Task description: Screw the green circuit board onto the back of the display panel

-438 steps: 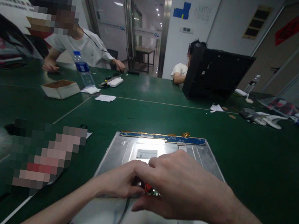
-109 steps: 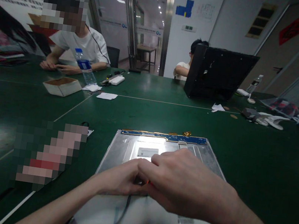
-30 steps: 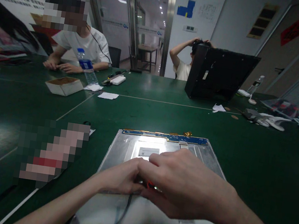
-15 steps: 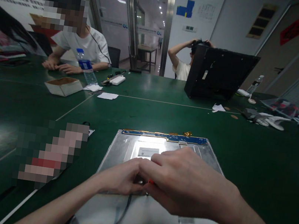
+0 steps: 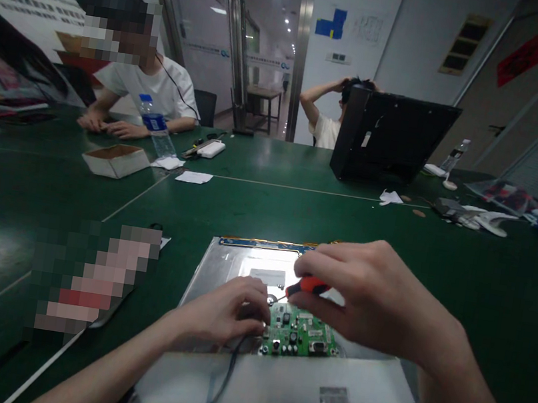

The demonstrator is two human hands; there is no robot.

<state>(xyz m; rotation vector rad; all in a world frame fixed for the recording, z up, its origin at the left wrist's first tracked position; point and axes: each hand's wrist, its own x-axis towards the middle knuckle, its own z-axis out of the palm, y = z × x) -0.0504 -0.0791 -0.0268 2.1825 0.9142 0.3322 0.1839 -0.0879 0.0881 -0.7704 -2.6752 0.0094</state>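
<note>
A flat metal-backed display panel (image 5: 279, 388) lies on the green table in front of me, with a green circuit board (image 5: 300, 334) at its middle. My right hand (image 5: 361, 293) is closed around a red and black screwdriver (image 5: 307, 287). Its thin shaft points left and down to the board's upper left corner, beside a small round metal part. At the board's left edge my left hand (image 5: 237, 311) has its fingers curled, the tips against the edge; whatever lies between them is hidden. A dark cable (image 5: 220, 389) runs out from under that hand toward me.
To the left lies a long blurred item (image 5: 100, 277). Beyond are an open white box (image 5: 116, 162), a water bottle (image 5: 156, 127), paper scraps and a black monitor casing (image 5: 394, 139). White gloves (image 5: 486, 219) lie to the right. Several people sit around the table.
My right hand has moved up and right, away from my left hand, with the screwdriver. The circuit board and the screwdriver's handle now show. My left hand has hardly moved.
</note>
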